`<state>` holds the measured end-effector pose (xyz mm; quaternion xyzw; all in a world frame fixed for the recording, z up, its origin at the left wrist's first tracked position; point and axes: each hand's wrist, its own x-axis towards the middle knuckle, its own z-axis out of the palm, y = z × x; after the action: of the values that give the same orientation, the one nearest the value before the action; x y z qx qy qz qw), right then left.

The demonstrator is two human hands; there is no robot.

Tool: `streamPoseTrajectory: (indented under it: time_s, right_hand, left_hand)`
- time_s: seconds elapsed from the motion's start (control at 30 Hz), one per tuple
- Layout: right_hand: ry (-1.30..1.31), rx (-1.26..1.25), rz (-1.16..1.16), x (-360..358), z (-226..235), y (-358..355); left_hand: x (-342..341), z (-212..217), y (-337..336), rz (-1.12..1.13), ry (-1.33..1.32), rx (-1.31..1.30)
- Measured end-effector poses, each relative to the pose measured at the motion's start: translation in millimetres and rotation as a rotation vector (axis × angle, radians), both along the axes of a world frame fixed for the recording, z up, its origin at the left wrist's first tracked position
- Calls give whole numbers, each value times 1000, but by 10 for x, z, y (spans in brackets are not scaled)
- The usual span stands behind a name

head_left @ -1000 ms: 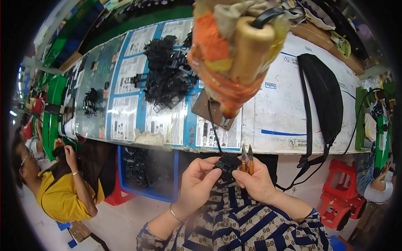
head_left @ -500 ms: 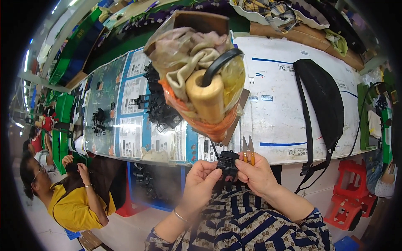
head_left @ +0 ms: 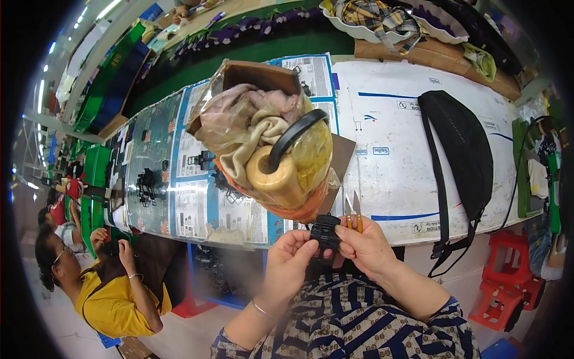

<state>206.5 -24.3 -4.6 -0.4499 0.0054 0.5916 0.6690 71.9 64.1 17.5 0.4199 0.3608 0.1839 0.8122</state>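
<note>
Black plastic part [head_left: 324,231], lower centre of frame, long axis roughly up-down: left hand [head_left: 289,256] pinches its left edge; right hand [head_left: 369,246], its right edge plus thread snips [head_left: 354,219]; neither nearer.

Fingers [head_left: 308,247] partly cover the black piece [head_left: 326,232], and the wrapped bundle [head_left: 263,134] partly hides the brown board [head_left: 343,157].

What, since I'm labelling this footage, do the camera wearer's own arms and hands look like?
The left hand and right hand are both gloveless. A thin, silver-coloured bangle circles the left wrist; the right wrist shows none. The patterned sleeves mix dark blue and beige with small brown spots, leaving the forearms bare.
</note>
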Motion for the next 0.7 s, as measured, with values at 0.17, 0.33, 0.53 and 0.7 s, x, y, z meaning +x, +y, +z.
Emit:
streamPoseTrajectory:
  time_s: [0.17, 0.33, 0.53, 0.7]
  right_hand:
    - [48, 25, -6, 33, -33, 44]
    - [25, 36, 20, 57, -24, 69]
    - [16, 28, 8, 83, 5, 109]
    - [8, 27, 3, 95, 43, 113]
  left_hand:
    - [36, -20, 23, 22, 24, 22]
    - [72, 29, 24, 40, 8, 18]
    - [64, -66, 42, 76, 30, 34]
    - [70, -35, 45, 71, 18, 34]
